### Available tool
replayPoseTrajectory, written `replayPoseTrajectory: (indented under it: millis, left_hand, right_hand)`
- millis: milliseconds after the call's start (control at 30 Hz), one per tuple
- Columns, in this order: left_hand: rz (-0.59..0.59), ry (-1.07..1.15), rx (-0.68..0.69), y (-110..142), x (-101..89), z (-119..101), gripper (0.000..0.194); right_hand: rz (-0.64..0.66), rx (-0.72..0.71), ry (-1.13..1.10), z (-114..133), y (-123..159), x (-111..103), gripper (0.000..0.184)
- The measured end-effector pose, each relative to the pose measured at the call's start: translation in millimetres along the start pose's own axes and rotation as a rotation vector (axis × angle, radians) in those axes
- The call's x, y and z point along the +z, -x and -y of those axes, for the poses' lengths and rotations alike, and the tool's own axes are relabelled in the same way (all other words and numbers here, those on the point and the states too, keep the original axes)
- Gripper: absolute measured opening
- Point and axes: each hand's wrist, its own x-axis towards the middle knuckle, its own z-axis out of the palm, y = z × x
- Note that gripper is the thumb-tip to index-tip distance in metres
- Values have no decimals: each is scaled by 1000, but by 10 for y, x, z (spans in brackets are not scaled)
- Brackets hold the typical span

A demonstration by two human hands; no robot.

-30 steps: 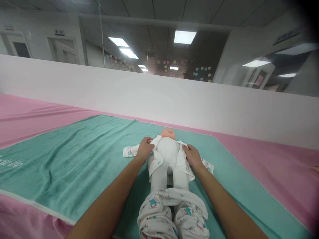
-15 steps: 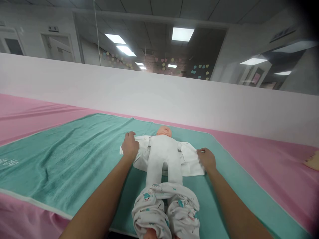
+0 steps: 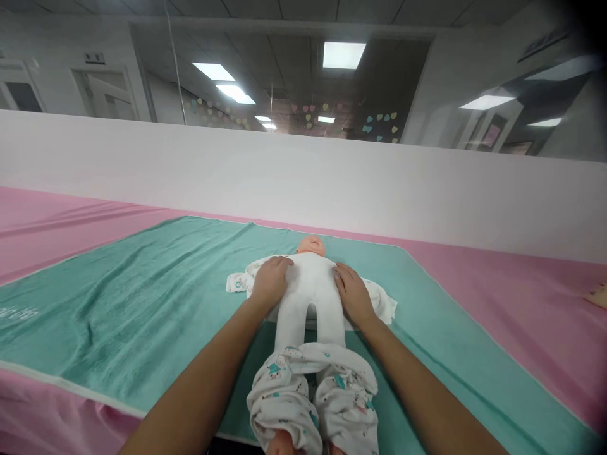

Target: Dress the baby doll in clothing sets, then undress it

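Note:
A baby doll (image 3: 310, 278) with a white cloth body lies on its back on the green towel, its head (image 3: 311, 245) at the far end. My left hand (image 3: 272, 281) clasps the left side of its torso, the fingertips partly hidden. On the opposite side my right hand (image 3: 353, 292) is pressed against the torso, fingers bent around it. A white printed baby shirt (image 3: 384, 300) is spread open under the doll, one sleeve (image 3: 236, 282) sticking out at the left. White patterned pants (image 3: 313, 385) are bunched around its lower legs.
The green towel (image 3: 156, 303) covers much of a pink-clothed surface (image 3: 512, 297). Behind it stands a low white wall (image 3: 284, 177) with a glass pane above, showing reflected lights. A small beige object (image 3: 598, 296) is at the right edge.
Both hands have moved inward from the spread sides of the shirt to the doll's torso. The shirt's side panels now lie differently, with a printed sleeve showing at the left.

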Motion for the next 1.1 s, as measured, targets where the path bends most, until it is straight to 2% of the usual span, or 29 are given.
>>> replayPoseTrajectory:
  millis: [100,167,267,433,533,667,833,1000,1100]
  left_hand:
    - [65,105,-52,-9,122,-26,46]
    - [82,131,-92,-14,167,11,44]
    - [96,51,-75,-5,192,80,42]
    - [172,-198,-201,41,186,185,46]
    - [187,-234,-307,45,145,274,47]
    - [226,-231,-423,27,62,357,39]
    - [250,-220,-397,98,-9,347,42]
    - [314,-221,-323,374,-144,499,60]
    - [295,-309,-289,573,-259,583,56]
  right_hand:
    - [36,49,-36,-51,19,66,39]
    - [48,28,-12,-106,22,90,40]
    - [42,-37,27,-149,19,110,40]
    - [22,-62,49,-149,27,123,38]
    - [30,-58,58,-155,34,115,38]
    - [56,-26,98,-175,30,109,38]
    - [98,18,185,-206,46,137,42]
    - [194,-98,290,-290,226,65,56]
    - [270,-148,300,-375,387,-31,53]
